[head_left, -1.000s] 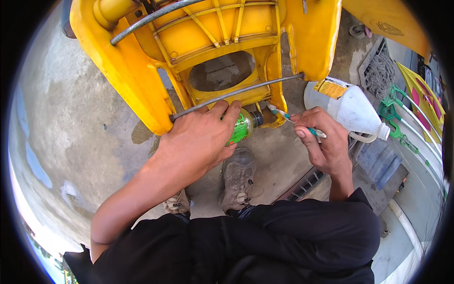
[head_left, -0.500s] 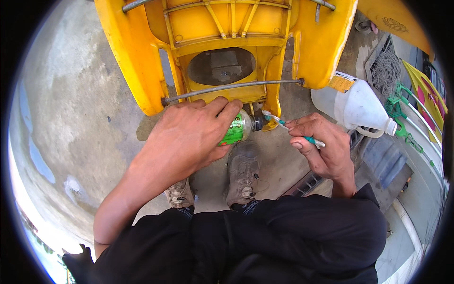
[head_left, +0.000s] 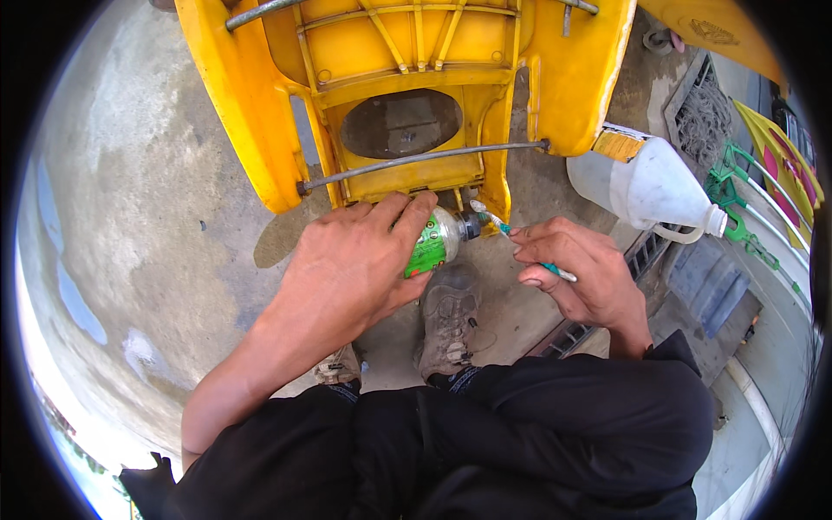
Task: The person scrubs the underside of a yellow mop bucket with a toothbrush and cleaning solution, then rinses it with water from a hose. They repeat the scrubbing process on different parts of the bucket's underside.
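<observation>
"Across the left of the frame, what is there?"

"Grey concrete floor (head_left: pixel 156 234), with one dark blotch left of the centre."

"And at the upper centre?"

"One yellow plastic frame (head_left: pixel 399 84). It has one oval cut-out, and below that one metal rod (head_left: pixel 425 161) runs across between its two sides."

"How many hands?"

"Two. Near the middle of the picture, the left hand (head_left: pixel 360 251) has its grip wrapped around one bottle (head_left: pixel 427 250), which lies just below the lower edge of the yellow frame, its dark cap pointing right."

"What does the bottle hold?"

"I can't tell; fingers and a green label cover most of it, though the shoulder is see-through."

"Anything lower down?"

"Two shoes (head_left: pixel 449 316), at the lower centre."

"Next, to the right?"

"One toothbrush (head_left: pixel 500 226), green and white, its bristle end just beside the bottle's cap. The right hand (head_left: pixel 585 269) has its grip pinched on the handle, right of centre."

"More containers?"

"One whitish jug (head_left: pixel 646 184) at the upper right, lying on its side, with one loop handle and the neck toward the right edge. Its contents I can't make out."

"And past that?"

"One bundle of grey strands (head_left: pixel 704 121)."
</observation>
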Motion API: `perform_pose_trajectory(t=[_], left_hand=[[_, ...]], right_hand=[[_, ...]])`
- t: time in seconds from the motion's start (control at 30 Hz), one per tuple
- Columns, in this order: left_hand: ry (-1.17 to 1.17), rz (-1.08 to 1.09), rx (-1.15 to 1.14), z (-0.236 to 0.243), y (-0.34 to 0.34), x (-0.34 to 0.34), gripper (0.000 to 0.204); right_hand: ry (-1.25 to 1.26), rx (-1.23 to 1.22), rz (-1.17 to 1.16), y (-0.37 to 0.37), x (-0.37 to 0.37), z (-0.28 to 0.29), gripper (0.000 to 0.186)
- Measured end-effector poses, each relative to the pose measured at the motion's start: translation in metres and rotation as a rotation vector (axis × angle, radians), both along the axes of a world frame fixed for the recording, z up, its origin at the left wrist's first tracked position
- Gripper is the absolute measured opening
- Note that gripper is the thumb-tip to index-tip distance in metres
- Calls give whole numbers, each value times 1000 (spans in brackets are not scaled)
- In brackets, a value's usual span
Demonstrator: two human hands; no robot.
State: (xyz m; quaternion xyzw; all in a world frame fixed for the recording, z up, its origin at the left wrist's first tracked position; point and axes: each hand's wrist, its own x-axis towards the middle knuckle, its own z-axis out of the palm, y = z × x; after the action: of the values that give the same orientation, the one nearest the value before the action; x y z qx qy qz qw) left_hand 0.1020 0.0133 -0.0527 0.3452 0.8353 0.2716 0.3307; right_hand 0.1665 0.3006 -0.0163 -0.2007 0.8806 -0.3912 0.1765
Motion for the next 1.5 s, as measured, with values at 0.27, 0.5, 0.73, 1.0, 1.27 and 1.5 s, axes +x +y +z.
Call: perform_pose_trajectory(t=[0.27, 0.5, 0.73, 1.0, 1.27, 1.5], left_hand=[[17, -40, 79, -7, 5, 3, 74], [48, 25, 47, -8, -3, 13, 75], [61, 48, 77, -9, -4, 15, 75], [83, 63, 83, -10, -7, 19, 75], [51, 28, 21, -3, -6, 16, 75], [18, 79, 44, -10, -8, 12, 76]], right_hand=[[13, 63, 59, 8, 10, -11, 27], [40, 3, 65, 6, 5, -9, 27], [-2, -24, 85, 12, -3, 14, 27], [25, -143, -43, 0, 1, 4, 28], [93, -205, -100, -3, 14, -3, 26], [99, -158, -89, -3, 10, -14, 24]])
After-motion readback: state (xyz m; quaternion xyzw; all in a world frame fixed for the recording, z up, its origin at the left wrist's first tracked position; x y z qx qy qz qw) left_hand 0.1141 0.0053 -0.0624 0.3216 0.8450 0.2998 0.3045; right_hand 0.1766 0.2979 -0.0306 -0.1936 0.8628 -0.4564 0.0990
